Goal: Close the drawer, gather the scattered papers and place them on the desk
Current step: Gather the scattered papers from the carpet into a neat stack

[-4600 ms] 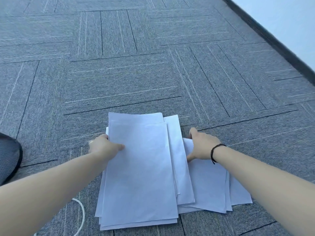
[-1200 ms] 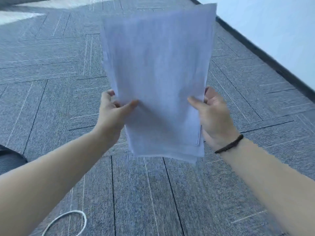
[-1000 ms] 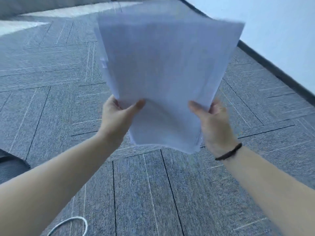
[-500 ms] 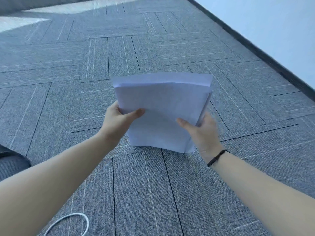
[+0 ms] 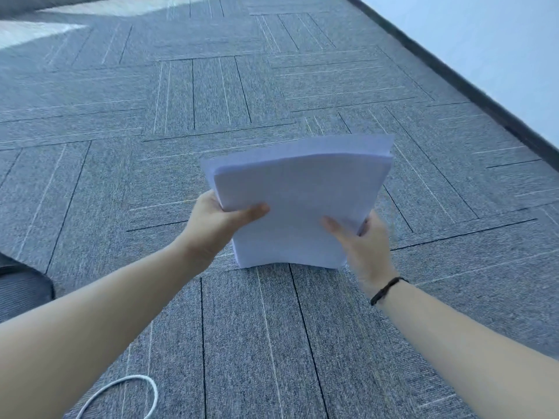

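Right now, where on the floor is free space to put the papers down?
Bare carpet lies ahead of the paper stack, up to the wall. Near-left is tighter: a white cable and a dark object.

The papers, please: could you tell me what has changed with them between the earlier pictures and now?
The papers were spread on the carpet; both hands gathered them into one stack, lifted it high, then lowered it, and it now bows slightly. The left hand and right hand keep their grip on the stack's sides. The white cable stays on the carpet.
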Available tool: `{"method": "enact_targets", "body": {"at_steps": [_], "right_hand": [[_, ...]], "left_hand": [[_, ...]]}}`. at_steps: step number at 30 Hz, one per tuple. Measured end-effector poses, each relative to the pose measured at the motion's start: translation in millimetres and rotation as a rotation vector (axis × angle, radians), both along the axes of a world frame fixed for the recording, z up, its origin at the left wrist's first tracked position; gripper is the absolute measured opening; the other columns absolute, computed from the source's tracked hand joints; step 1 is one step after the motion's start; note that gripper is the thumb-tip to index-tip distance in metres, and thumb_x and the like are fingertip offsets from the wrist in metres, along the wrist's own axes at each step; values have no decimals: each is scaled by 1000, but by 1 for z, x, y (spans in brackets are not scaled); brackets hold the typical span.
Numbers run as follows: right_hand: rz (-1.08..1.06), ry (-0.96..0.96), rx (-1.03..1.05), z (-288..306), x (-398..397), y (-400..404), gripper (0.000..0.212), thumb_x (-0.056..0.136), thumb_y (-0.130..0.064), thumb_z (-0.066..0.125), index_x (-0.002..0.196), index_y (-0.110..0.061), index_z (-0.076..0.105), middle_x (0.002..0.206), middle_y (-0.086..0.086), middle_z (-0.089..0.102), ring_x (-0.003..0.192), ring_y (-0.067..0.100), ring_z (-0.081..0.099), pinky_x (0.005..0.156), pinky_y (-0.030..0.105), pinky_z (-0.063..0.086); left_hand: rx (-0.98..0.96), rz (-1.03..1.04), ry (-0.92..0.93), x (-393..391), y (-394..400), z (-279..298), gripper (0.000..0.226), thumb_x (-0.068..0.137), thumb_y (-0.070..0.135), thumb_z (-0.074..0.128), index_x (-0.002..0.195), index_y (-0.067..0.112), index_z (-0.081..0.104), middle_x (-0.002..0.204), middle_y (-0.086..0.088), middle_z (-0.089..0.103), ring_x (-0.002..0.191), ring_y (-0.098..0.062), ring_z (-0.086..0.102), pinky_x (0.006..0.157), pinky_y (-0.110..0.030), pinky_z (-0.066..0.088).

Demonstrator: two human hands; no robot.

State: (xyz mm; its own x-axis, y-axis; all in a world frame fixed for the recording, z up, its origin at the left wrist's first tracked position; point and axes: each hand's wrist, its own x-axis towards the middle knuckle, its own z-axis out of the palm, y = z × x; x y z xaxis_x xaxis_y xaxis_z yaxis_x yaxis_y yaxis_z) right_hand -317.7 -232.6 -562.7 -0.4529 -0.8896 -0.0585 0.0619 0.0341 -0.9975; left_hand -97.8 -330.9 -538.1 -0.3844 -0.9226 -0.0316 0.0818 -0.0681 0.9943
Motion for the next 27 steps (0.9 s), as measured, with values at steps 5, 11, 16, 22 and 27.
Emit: {"method": "enact_targets", "body": {"at_steps": [5, 11, 16, 22, 27], "right_hand": [[57, -3, 168, -33, 13, 12, 33, 76, -17, 83, 106, -21, 71, 101, -5, 79, 95, 11, 73, 78, 24, 58], [43, -29, 109, 1, -2, 3, 17, 82, -15, 77, 98, -20, 72, 91, -9, 79, 85, 5, 73, 72, 25, 55], [-31, -27, -174, 76, -5, -14, 66, 71, -57, 74, 100, 1, 63, 91, 6, 69, 81, 18, 67, 68, 29, 52], [-171, -62, -180, 107, 16, -27, 92, 60, -77, 72, 76, 11, 48, 78, 14, 42, 70, 28, 41, 60, 46, 34], [-314, -73, -93, 95, 12, -33, 54, 76, -36, 69, 63, 7, 41, 69, 12, 36, 64, 24, 36, 57, 35, 30]], "left_hand": [[116, 49, -65, -16, 17, -15, 31, 61, 15, 88, 86, 33, 82, 103, 0, 81, 99, -19, 76, 89, -41, 59], [141, 100, -68, -12, 11, -4, 21, 66, 22, 83, 87, 21, 81, 97, 2, 81, 91, -15, 76, 87, -41, 59], [-82, 81, 72, -14, -4, 46, 68, 72, 59, 76, 92, -6, 71, 90, -19, 70, 86, -26, 67, 75, -36, 51], [-96, 313, 99, -31, 1, 65, 82, 70, 70, 71, 60, -4, 39, 72, -11, 40, 66, -25, 29, 60, -36, 27], [-125, 413, -22, -34, -5, 59, 33, 85, 28, 71, 72, 1, 59, 59, -5, 31, 54, -16, 26, 49, -28, 18]]}}
